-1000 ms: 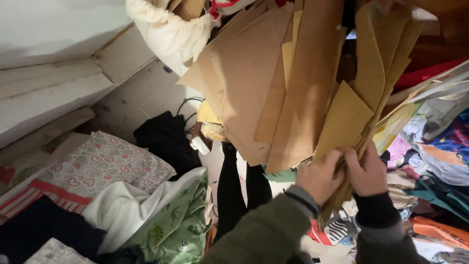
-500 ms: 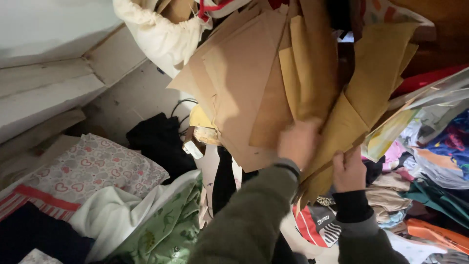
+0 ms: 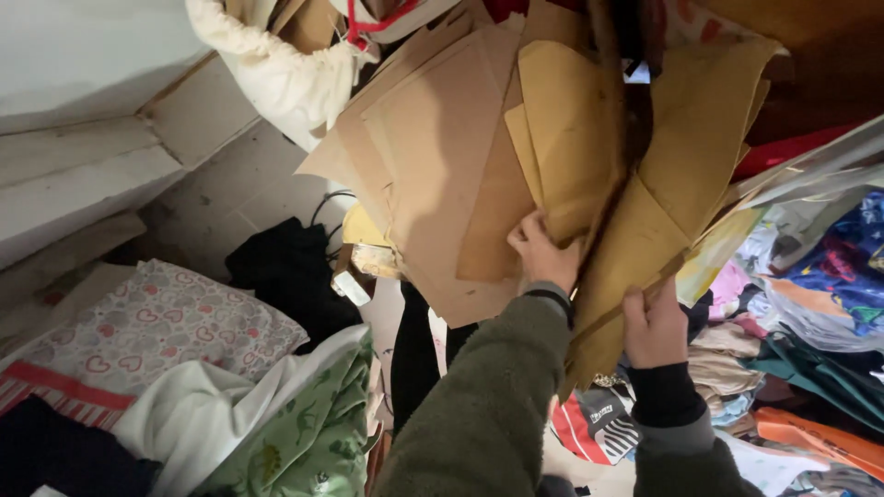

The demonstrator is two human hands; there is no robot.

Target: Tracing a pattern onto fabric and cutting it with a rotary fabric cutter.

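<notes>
Clothes lie all around: a white cloth with pink hearts [image 3: 157, 322] and a green cloth with small dinosaurs [image 3: 313, 433] on the left, a black garment [image 3: 285, 271] on the pale floor, and a heap of bright, many-coloured clothes [image 3: 810, 304] on the right. A cream cloth sack [image 3: 276, 74] hangs at the top and covers part of the view.

In the middle, held up high, is a big fan of flat brown and yellow cardboard sheets [image 3: 516, 156]. They overlap and tilt, and their edges are bent and worn.

The left hand [image 3: 543, 253], in a green fuzzy sleeve, has its fingers closed on a yellow sheet. The right hand [image 3: 656, 327], in a dark cuff, is clamped on the bottom edge of the stack.
</notes>
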